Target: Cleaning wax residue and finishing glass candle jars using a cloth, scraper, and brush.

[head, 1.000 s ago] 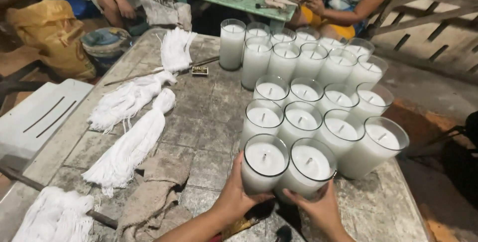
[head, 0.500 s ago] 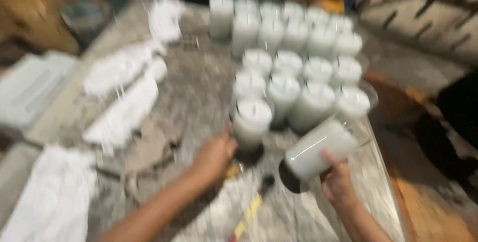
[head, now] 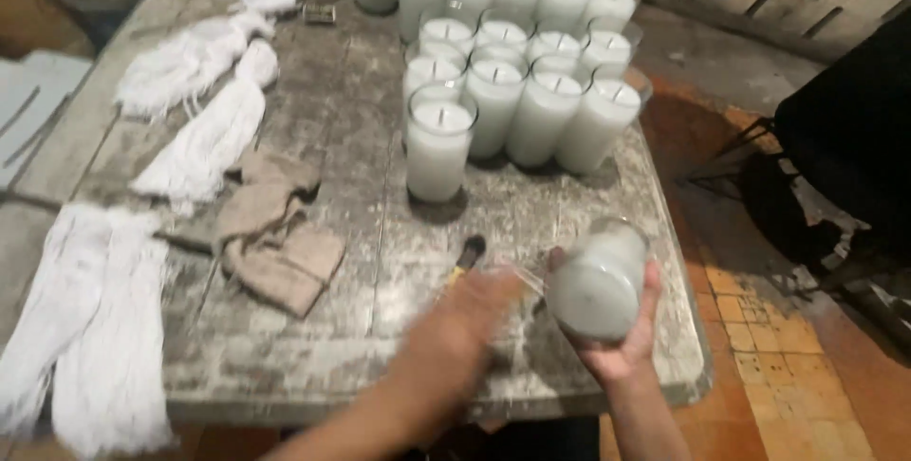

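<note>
My right hand [head: 622, 342] holds a glass candle jar [head: 598, 279] of white wax, tilted on its side above the table's near right corner. My left hand [head: 479, 307] is blurred in motion just left of the jar, over a dark-handled tool [head: 467, 257] that lies on the table; whether it grips anything is unclear. One filled candle glass [head: 439, 143] stands alone in front of a block of several more candle glasses [head: 531, 53].
The worn grey table [head: 332, 347] carries bundles of white wick string [head: 204, 138] on the left and a crumpled brown rag [head: 275, 233]. More white string [head: 85, 319] hangs at the near left edge. Orange tiled floor and a dark object lie to the right.
My right hand has lifted one candle glass off the table and tilted it toward me. My left hand has let go of the other glass, which stays standing, and moved toward the dark-handled tool.
</note>
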